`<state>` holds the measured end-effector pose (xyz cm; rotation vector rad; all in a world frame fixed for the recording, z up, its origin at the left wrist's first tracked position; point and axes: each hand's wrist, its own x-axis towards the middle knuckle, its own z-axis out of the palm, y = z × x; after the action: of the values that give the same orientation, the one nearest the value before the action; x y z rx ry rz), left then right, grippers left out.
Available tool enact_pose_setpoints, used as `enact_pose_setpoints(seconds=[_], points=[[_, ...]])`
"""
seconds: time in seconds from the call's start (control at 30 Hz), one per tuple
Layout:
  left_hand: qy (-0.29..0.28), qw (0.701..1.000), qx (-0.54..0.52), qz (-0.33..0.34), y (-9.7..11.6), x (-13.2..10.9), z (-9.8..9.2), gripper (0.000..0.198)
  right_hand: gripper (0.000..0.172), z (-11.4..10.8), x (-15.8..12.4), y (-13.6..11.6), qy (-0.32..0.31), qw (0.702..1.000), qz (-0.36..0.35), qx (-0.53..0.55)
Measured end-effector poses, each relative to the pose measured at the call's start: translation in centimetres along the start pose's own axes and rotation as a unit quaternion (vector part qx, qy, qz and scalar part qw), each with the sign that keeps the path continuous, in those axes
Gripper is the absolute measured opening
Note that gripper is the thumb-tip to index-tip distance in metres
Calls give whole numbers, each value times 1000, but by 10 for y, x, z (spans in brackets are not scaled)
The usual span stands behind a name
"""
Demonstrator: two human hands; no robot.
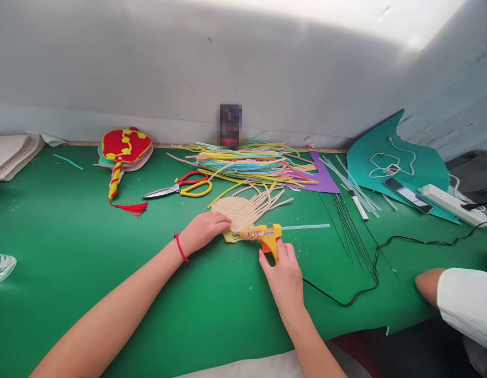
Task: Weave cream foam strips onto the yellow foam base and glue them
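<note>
My right hand (283, 273) is wrapped round the handle of a yellow hot glue gun (272, 239), with a clear glue stick (306, 227) poking out of its back. The gun's nozzle points left, at the lower edge of a cream leaf-shaped piece (239, 210) made of pipe cleaners laid in a V pattern. Loose stem ends fan out at its upper right. My left hand (206, 231) grips the piece's lower left edge, fingers bent together, thumb hidden. Under that edge shows a pale yellow base (231, 237). Red-and-yellow handled scissors (180, 186) lie open behind my left hand.
Behind lies a heap of coloured pipe cleaners (247, 165). A red fan (127, 144) rests at left. Rightward are green wires (351, 231), glue sticks (351, 181), a marker (358, 203), a phone (408, 195), a power strip (450, 202), the black cord (389, 241) and another person's arm (428, 286).
</note>
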<state>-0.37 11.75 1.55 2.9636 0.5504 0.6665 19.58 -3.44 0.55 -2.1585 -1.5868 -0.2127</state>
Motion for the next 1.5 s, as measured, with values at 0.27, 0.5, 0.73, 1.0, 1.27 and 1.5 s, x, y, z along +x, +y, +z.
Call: enact_pose_setpoints(seconds=[0.27,0.5,0.73,1.0,1.27,1.5], points=[[13,1000,-7,-2,1,-1,1,19,53,0,0,-5,18,1000,8,7],[35,998,-4,-51,18,5,9,20,53,-5,-5,11,29,999,18,19],[48,997,0,-66,27,8,13,18,52,-4,-7,14,38,999,14,6],[57,996,-2,-64,25,7,15,17,50,-3,-7,9,31,999,12,3],[58,996,-5,-63,25,8,14,18,50,-3,-7,8,30,999,17,7],[51,997,-8,-62,25,8,12,20,49,-5,-7,8,17,999,24,23]])
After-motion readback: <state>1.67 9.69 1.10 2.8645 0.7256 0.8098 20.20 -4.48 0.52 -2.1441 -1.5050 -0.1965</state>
